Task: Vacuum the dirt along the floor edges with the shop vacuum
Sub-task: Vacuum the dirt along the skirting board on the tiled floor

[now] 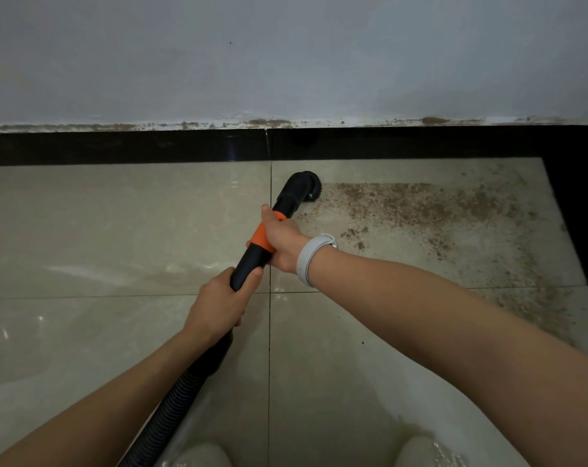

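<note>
Two hands on the rigid black vacuum wand [255,261], which runs diagonally from lower left up toward the wall. Right hand [282,242] wraps the wand at its orange plastic collar [264,235], fingers curled round it; a pale grey wristband [311,259] sits on that wrist. Left hand [220,306] grips the wand lower down, just where it meets the black ribbed flexible hose [181,396], thumb lying along the top. Hose trails off toward the bottom left edge of view.

Wand ends in a black angled round brush nozzle [304,187], bristles facing right and down onto the glossy beige floor tiles [117,230]. Nozzle sits near the black skirting strip [117,148] at the foot of the grey-white painted wall [286,55], just right of a vertical grout line. Contact between bristles and tile is probable, but the dim light does not let me confirm it.

Brown scattered dirt [420,207] lies on the tile immediately right of the nozzle, its left margin touching the bristles, spreading right toward the corner where the black strip turns. Brown residue also marks the top of the skirting.

Two pale shoe toes [430,455] show at the bottom edge.
</note>
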A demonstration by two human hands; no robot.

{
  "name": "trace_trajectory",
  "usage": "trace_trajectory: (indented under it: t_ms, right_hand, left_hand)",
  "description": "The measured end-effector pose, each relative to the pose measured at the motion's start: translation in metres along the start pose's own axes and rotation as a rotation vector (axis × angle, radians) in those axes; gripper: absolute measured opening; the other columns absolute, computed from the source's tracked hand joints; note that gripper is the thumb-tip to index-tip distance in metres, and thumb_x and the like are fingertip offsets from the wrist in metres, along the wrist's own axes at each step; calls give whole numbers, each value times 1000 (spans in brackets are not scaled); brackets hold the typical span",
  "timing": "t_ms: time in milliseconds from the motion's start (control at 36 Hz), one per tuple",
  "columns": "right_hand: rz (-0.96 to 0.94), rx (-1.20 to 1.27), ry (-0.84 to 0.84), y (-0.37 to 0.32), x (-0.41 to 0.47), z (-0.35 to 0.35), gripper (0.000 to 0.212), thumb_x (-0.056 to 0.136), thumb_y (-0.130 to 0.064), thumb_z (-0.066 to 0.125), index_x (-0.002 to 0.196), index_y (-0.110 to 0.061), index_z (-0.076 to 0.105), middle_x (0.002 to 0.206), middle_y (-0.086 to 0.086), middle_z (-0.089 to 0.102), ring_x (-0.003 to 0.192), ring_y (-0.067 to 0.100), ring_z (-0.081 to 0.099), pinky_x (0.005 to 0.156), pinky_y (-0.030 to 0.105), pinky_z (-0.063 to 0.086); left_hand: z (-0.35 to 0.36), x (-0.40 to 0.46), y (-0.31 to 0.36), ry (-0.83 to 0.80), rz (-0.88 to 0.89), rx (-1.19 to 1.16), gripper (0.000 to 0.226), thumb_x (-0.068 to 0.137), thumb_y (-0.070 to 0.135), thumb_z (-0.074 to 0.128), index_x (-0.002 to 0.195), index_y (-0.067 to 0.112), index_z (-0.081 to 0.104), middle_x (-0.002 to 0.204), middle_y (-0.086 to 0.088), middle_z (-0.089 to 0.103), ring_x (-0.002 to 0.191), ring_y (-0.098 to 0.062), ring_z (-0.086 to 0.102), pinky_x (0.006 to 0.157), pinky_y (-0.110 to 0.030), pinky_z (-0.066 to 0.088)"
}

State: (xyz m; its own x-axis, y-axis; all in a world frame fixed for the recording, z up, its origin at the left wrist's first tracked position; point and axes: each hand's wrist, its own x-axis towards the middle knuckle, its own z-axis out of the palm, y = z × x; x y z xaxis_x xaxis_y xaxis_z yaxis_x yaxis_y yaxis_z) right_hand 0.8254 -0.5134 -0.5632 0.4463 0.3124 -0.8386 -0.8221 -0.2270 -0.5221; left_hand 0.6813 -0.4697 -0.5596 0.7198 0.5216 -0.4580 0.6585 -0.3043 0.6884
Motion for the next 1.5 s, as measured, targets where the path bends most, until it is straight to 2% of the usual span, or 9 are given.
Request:
trace_trajectory:
  t_ms: [83,250,444,750,944,1083,1278,1417,1500]
  right_hand:
    - [-5,6,-5,-3,-2,-7,44,96,-42,52,125,-11,38,91,9,54,68,24,62,67,42,54]
    - [-5,27,-1,-7,-5,-22,37,97,-41,51,117,-12,40,90,8,54,72,25,62,73,43,54]
    - [-9,53,19,-13,-6,-44,45,97,-41,52,128,-10,39,93,10,54,74,26,61,76,44,54]
    - [-51,63,74,-18,-8,-71,47,97,-43,50,128,-10,38,95,8,53,75,26,63,59,39,53]
    - [-73,86,71,-20,-7,-86,42,97,-44,49,121,-10,40,91,7,54,73,25,63,76,45,56]
    - [-96,110,73,-21,-6,-102,33,98,-42,48,109,-11,40,88,6,54,80,27,64,78,44,55]
    - [-114,139,82,-27,-9,-123,34,99,-41,46,114,-11,38,89,7,52,70,23,62,76,42,53]
    - [-124,164,94,-32,-11,-137,35,99,-41,46,116,-11,38,94,7,52,71,22,62,67,39,53]
    - [-121,176,106,-33,-11,-147,36,99,-41,45,116,-10,40,92,7,52,71,22,62,71,40,52]
  left_hand:
    - [5,1,3,2,6,15,42,90,54,51,81,14,54,55,-5,61,42,-14,57,56,-33,49]
    - [15,4,11,-18,17,21,41,90,56,50,81,15,53,57,-5,61,43,-15,57,56,-36,51]
    - [30,7,23,-47,29,22,42,90,56,51,82,15,53,58,-6,61,44,-17,57,58,-39,53]
    - [52,10,41,-62,65,57,39,90,55,50,81,17,52,62,-8,62,46,-18,58,56,-35,52]
    - [62,12,50,-65,80,104,41,90,56,50,82,16,53,62,-7,62,48,-19,59,59,-37,52]
    - [71,14,58,-84,95,115,40,90,56,50,81,17,51,61,-4,60,48,-19,59,59,-37,53]
    - [86,19,69,-102,112,141,45,88,61,49,80,17,51,66,-7,63,61,-28,64,64,-41,53]
    - [96,23,78,-130,128,156,43,88,60,49,80,18,50,64,-6,60,58,-23,60,60,-37,50]
    - [103,25,83,-144,143,174,43,88,61,48,82,18,51,64,-4,60,57,-22,60,58,-35,50]
